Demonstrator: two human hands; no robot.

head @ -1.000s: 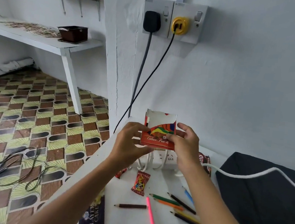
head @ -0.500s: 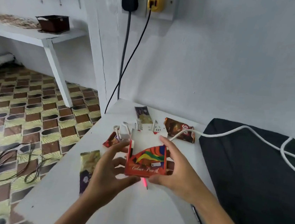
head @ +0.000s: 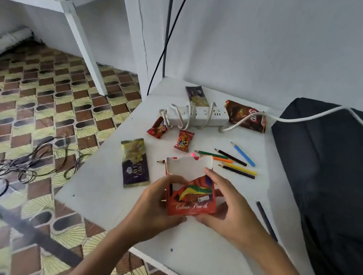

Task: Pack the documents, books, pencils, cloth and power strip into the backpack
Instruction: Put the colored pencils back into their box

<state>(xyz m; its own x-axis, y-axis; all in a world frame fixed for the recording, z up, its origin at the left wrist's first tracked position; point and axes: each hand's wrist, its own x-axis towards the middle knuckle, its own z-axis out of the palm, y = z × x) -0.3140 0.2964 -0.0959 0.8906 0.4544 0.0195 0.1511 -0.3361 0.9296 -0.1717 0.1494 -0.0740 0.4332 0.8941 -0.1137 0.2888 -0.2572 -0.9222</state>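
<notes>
Head view: backpack (head: 334, 177) lies at the right edge of the table (head: 197, 252), touching it. Power strip (head: 198, 116), wrapped in its cord, sits at the far side. Loose pencils (head: 239, 161) lie between strip and box. Above the table centre I hold the open pencil box (head: 191, 195): left hand (head: 157, 204) and right hand (head: 228, 207) both have fingers curled around its sides.
</notes>
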